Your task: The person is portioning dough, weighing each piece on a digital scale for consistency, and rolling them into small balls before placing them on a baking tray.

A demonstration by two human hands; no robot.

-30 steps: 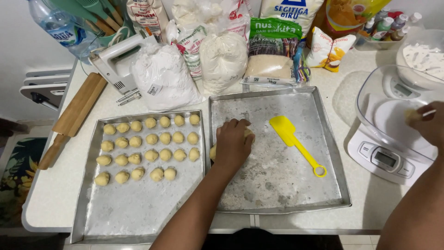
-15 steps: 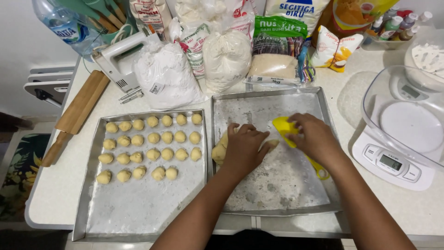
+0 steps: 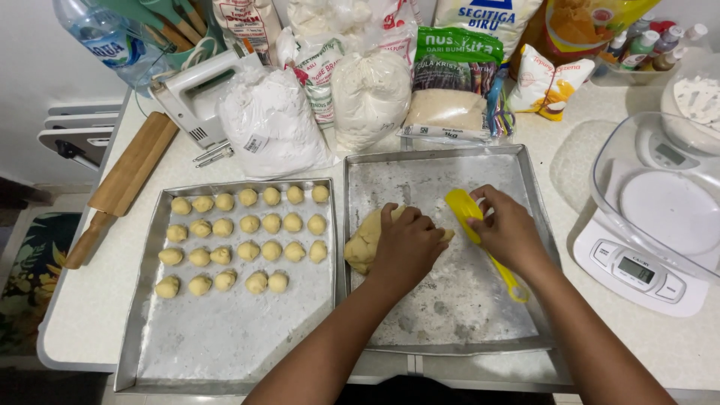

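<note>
The left hand (image 3: pixel 409 244) lies palm-down on the dough (image 3: pixel 364 238), fingers curled over its top and pressing it against the floured right tray (image 3: pixel 450 315). The dough sits at the tray's 9 o'clock edge, touching the tray floor; its pale left end shows beyond the knuckles.

The right hand (image 3: pixel 508 229) is just beside the left, at its 3 o'clock. Its fingers are closed loosely around the upper part of the yellow scraper (image 3: pixel 466 212), thumb side toward the blade. The scraper's handle runs out under the palm toward 5 o'clock and ends in a small loop resting on the tray floor. The blade end lies near the dough; whether the two touch cannot be told.

The left tray (image 3: pixel 225 337) abuts the right tray along their shared edge. Dough balls (image 3: pixel 247 240) fill its upper half in four rows; the lower half is bare and dusted with flour.

At 12 o'clock from the trays stand bags of flour and sugar (image 3: pixel 371 94). A hand mixer (image 3: pixel 199 94) lies at 11 o'clock, with a rolling pin (image 3: pixel 124 184) at 10 o'clock, tilted along the counter edge. A kitchen scale (image 3: pixel 645 255) carrying a clear bowl stands at 3 o'clock, well apart from the right hand.
</note>
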